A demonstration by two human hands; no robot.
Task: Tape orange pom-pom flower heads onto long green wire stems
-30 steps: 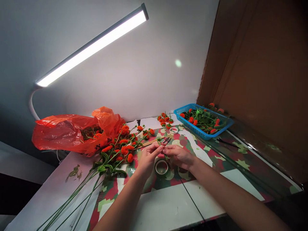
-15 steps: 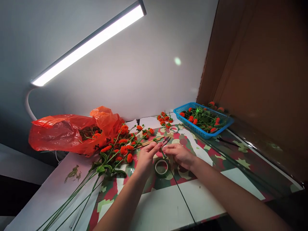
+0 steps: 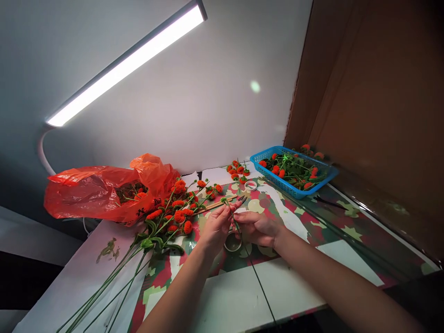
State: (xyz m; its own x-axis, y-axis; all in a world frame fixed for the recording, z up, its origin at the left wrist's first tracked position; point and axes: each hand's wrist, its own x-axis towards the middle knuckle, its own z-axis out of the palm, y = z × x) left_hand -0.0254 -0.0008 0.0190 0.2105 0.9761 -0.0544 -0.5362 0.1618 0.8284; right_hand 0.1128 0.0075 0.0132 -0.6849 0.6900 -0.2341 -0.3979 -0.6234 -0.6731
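Note:
My left hand [image 3: 215, 227] and my right hand [image 3: 255, 227] meet above the table, both pinched on one thin green stem [image 3: 231, 214] that slants up between their fingertips. A roll of tape [image 3: 231, 243] lies on the table just under and between the hands, partly hidden by them. A bunch of orange artificial flowers on long green stems [image 3: 173, 215] lies to the left of my left hand. Small scissors with a dark tip [image 3: 241, 200] rest just beyond the fingertips.
An orange plastic bag [image 3: 100, 189] with more flowers sits at the back left. A blue basket [image 3: 274, 176] of orange buds stands at the back right, loose buds [image 3: 237, 171] and a small white tape ring [image 3: 250, 186] near it. A lamp bar [image 3: 132, 60] hangs overhead. A brown panel [image 3: 374, 115] borders the right.
Both hands have drawn closer together and slightly toward me, now covering part of the tape roll. The stem stays pinched between them.

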